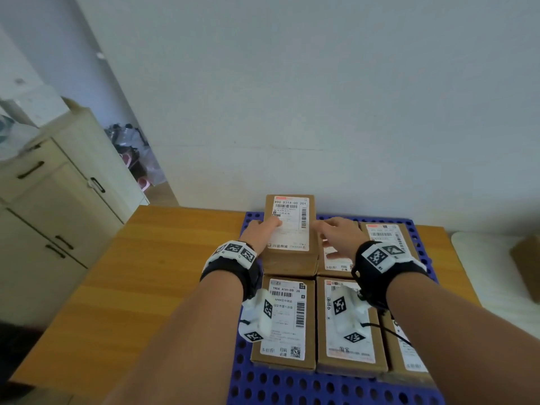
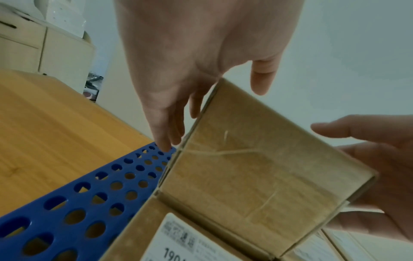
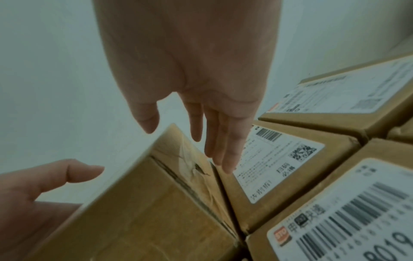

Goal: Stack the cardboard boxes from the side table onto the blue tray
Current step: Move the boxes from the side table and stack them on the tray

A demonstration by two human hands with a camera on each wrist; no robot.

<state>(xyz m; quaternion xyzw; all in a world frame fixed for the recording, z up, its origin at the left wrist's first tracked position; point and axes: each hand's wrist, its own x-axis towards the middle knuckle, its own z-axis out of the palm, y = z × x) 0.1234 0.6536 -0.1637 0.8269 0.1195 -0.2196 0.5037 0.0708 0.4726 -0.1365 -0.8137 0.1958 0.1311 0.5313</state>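
A blue perforated tray (image 1: 280, 384) lies on the wooden table and carries several labelled cardboard boxes (image 1: 285, 323) in one layer. One more box (image 1: 289, 226) sits a level higher at the tray's far left corner. My left hand (image 1: 260, 229) lies against its left side with straight fingers (image 2: 165, 137) pointing down and the thumb over the top edge. On the other side, my right hand (image 1: 336, 232) flanks the box, its fingers (image 3: 230, 155) straight beside the right face. Neither hand curls round the box (image 2: 257, 167). Whatever is under the raised box is hidden.
The wooden table (image 1: 146, 273) stretches left of the tray. A cream cabinet (image 1: 58, 200) stands at the left, and a plain wall runs close behind the tray. At the right, a white surface (image 1: 482, 273) holds another cardboard box (image 1: 529, 264).
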